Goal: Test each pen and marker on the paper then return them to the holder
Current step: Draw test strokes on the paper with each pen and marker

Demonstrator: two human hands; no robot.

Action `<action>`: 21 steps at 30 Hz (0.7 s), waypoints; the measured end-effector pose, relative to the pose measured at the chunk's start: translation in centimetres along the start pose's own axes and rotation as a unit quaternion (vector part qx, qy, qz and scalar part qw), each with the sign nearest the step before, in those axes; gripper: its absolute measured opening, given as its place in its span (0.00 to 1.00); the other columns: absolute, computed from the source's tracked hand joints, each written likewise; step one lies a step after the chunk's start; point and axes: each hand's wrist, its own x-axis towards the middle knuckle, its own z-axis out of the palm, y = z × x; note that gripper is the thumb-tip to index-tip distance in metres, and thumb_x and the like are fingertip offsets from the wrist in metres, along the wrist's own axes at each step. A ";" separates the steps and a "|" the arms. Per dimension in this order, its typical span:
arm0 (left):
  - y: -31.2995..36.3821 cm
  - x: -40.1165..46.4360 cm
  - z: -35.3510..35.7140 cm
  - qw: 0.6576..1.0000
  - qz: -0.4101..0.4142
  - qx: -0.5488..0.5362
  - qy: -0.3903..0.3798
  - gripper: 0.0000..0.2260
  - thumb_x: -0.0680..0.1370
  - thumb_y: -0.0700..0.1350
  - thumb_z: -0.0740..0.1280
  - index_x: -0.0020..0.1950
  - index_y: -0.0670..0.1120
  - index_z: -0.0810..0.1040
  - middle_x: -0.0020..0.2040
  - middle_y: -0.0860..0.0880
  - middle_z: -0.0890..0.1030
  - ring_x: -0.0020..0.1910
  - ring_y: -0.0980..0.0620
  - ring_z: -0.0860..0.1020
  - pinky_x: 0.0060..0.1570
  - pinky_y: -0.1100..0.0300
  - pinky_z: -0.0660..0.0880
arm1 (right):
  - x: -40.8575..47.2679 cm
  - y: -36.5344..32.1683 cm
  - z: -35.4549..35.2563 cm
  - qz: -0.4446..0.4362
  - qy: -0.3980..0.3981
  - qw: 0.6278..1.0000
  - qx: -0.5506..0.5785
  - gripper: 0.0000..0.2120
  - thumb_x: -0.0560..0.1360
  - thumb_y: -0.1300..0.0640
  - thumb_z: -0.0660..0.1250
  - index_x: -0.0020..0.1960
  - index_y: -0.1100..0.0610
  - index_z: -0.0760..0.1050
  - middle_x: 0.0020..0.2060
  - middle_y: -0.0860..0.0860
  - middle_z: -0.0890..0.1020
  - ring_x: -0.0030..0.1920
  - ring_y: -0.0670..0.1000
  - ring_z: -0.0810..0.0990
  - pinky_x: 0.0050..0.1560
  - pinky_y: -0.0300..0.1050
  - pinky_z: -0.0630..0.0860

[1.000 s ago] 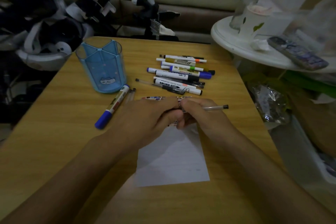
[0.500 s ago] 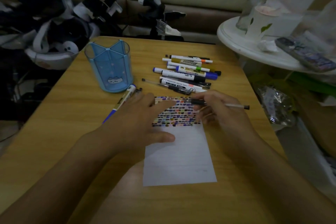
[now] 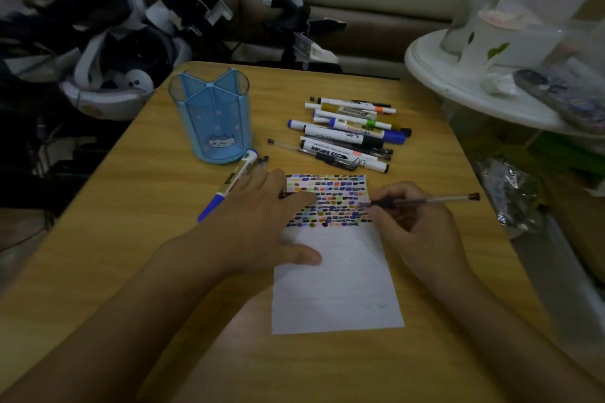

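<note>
A white sheet of paper (image 3: 337, 278) lies on the wooden table (image 3: 131, 239), its top part filled with rows of coloured marks. My left hand (image 3: 262, 222) presses flat on the paper's left side; a small dark piece shows by its fingertips. My right hand (image 3: 415, 226) grips a clear pen (image 3: 429, 199) with a dark grip, its tip on the marks at the right edge. The blue holder (image 3: 212, 118) stands empty behind the left hand. A pile of several markers and pens (image 3: 350, 134) lies behind the paper. A blue-capped marker (image 3: 229, 185) lies by the holder.
A white round side table (image 3: 435, 75) with cups and a flat dark device overhangs the right rear corner. Black and white gear (image 3: 108, 42) is heaped off the left rear edge. A crumpled plastic bag (image 3: 510, 193) sits to the right.
My hands, joined on the pen a second ago, have parted. The left hand has flattened onto the paper. The right hand has brought the pen's tip down to the marks.
</note>
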 end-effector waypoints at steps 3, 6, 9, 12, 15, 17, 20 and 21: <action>-0.1 -0.1 0.0 1.000 -0.005 -0.006 -0.008 0.41 0.68 0.78 0.53 0.78 0.62 0.53 0.60 0.51 0.61 0.64 0.50 0.60 0.70 0.50 0.59 | -0.1 0.0 0.1 0.005 0.008 1.000 0.008 0.07 0.76 0.59 0.70 0.46 0.46 0.77 0.37 0.42 0.83 0.37 0.43 0.82 0.37 0.36 0.79; -0.1 -0.2 0.0 1.000 -0.004 -0.012 -0.011 0.41 0.68 0.78 0.53 0.77 0.62 0.52 0.57 0.52 0.59 0.64 0.51 0.60 0.70 0.50 0.59 | -0.1 0.0 0.0 0.000 -0.017 1.000 0.007 0.08 0.76 0.59 0.70 0.46 0.46 0.78 0.39 0.41 0.84 0.39 0.43 0.84 0.40 0.39 0.81; -0.1 -0.1 0.0 1.000 -0.004 -0.014 -0.011 0.41 0.68 0.78 0.54 0.77 0.62 0.52 0.57 0.53 0.59 0.64 0.51 0.60 0.70 0.51 0.58 | 0.0 0.1 0.0 0.000 -0.014 1.000 -0.001 0.07 0.75 0.57 0.70 0.45 0.45 0.79 0.39 0.39 0.84 0.40 0.43 0.83 0.41 0.40 0.81; -0.1 0.0 0.0 1.000 -0.006 -0.014 -0.017 0.40 0.68 0.78 0.54 0.77 0.62 0.52 0.62 0.51 0.61 0.65 0.50 0.60 0.70 0.50 0.59 | -0.1 0.4 -0.1 0.006 -0.008 1.000 0.000 0.07 0.75 0.58 0.70 0.44 0.45 0.79 0.36 0.41 0.83 0.37 0.45 0.82 0.38 0.42 0.80; -0.1 0.0 0.0 1.000 -0.007 -0.018 -0.022 0.41 0.68 0.78 0.54 0.77 0.63 0.52 0.63 0.51 0.61 0.65 0.50 0.60 0.70 0.50 0.59 | -0.2 0.5 -0.1 0.001 -0.017 1.000 -0.009 0.09 0.76 0.60 0.70 0.42 0.45 0.79 0.35 0.43 0.83 0.35 0.45 0.81 0.35 0.40 0.79; -0.1 0.0 -0.1 0.999 -0.008 -0.019 -0.025 0.41 0.68 0.78 0.54 0.77 0.62 0.52 0.62 0.51 0.61 0.65 0.50 0.60 0.70 0.50 0.59 | -0.1 0.4 0.0 -0.005 -0.015 1.000 -0.025 0.11 0.75 0.61 0.70 0.41 0.46 0.78 0.34 0.40 0.82 0.35 0.43 0.80 0.33 0.33 0.74; 0.0 0.0 -0.2 0.999 -0.006 -0.013 -0.029 0.42 0.68 0.78 0.54 0.78 0.62 0.51 0.62 0.50 0.61 0.65 0.50 0.60 0.70 0.50 0.59 | -0.1 0.2 0.1 -0.009 -0.017 0.999 -0.043 0.11 0.75 0.61 0.71 0.40 0.45 0.77 0.33 0.37 0.81 0.35 0.40 0.79 0.32 0.29 0.71; 0.0 0.0 -0.2 0.999 -0.006 -0.015 -0.030 0.42 0.68 0.77 0.54 0.78 0.62 0.52 0.62 0.50 0.62 0.64 0.50 0.61 0.70 0.50 0.59 | -0.1 0.2 0.2 -0.010 -0.020 0.999 -0.046 0.11 0.75 0.61 0.71 0.40 0.45 0.77 0.32 0.38 0.80 0.35 0.40 0.79 0.32 0.30 0.71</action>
